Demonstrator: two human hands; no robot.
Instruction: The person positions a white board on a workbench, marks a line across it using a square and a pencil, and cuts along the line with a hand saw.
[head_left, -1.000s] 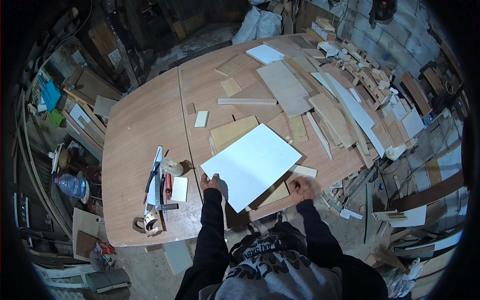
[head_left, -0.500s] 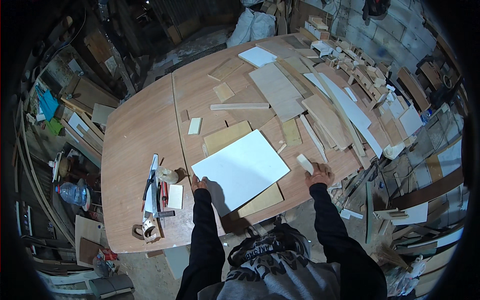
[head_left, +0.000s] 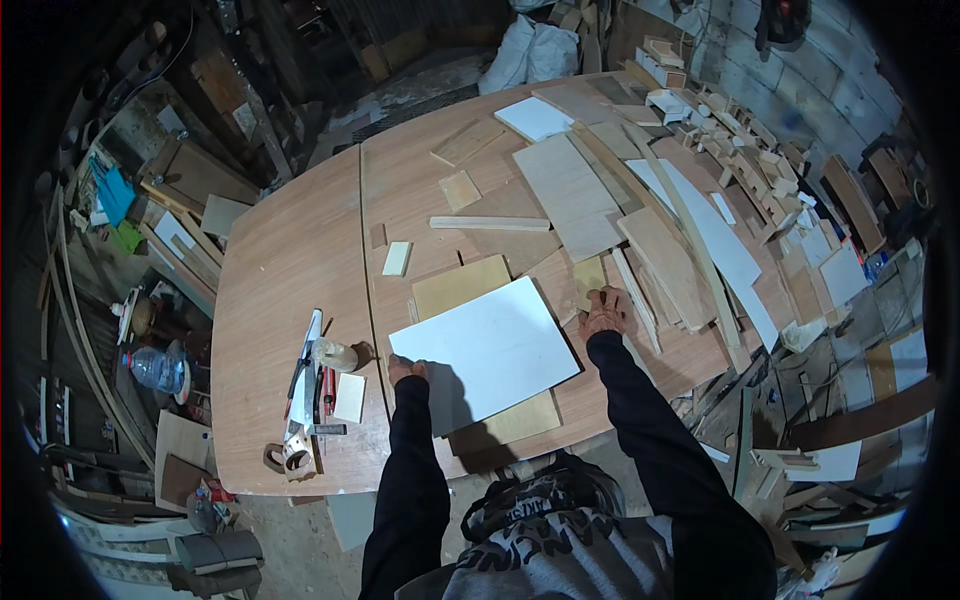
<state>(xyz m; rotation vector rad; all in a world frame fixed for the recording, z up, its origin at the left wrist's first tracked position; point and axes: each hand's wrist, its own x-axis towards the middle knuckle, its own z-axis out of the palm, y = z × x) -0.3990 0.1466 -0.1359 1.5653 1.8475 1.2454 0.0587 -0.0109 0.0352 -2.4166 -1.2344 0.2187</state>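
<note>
Left hand (head_left: 407, 369) grasping white board (head_left: 492, 350) by left edge. Right hand (head_left: 606, 312) at tan wood piece (head_left: 589, 273); grip cannot be told. Cloudy jar (head_left: 334, 354) on counter (head_left: 290, 240), contents unclear.

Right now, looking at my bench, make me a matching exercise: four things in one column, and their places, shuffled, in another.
Things:
1. Large white panel
2. Left hand
3. Right hand
4. White sacks

Places:
A. Beyond the table's far edge
B. Past the panel's right edge
C. Overlapping a yellowish board
D. At the panel's left edge

Pairs: 1-C, 2-D, 3-B, 4-A
</note>
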